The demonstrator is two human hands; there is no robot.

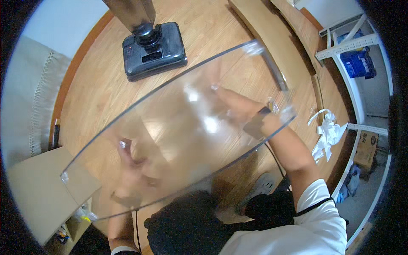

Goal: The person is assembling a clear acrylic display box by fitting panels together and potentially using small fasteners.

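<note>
A large clear rectangular panel point(180, 146) with dark edges and pale corner pieces is tilted across the middle, above the floor. Both hands show through it, hazy and blurred, and seem to bear it from underneath. My left hand point(135, 159) is under its left part, fingers bent, a small shiny spot beside them. Toward the panel's far right part reaches my right hand point(216, 85); a dark band circles that wrist. Exact finger contact is unclear through the haze.
A black floor-cleaner head point(154, 53) stands beyond the panel. Long cardboard pieces point(259, 32) lie at the far right. White crumpled strips point(327, 131) are beside a white metal shelf point(355, 91). An opened cardboard box point(38, 191) sits at the left, near a pale curtain point(25, 93).
</note>
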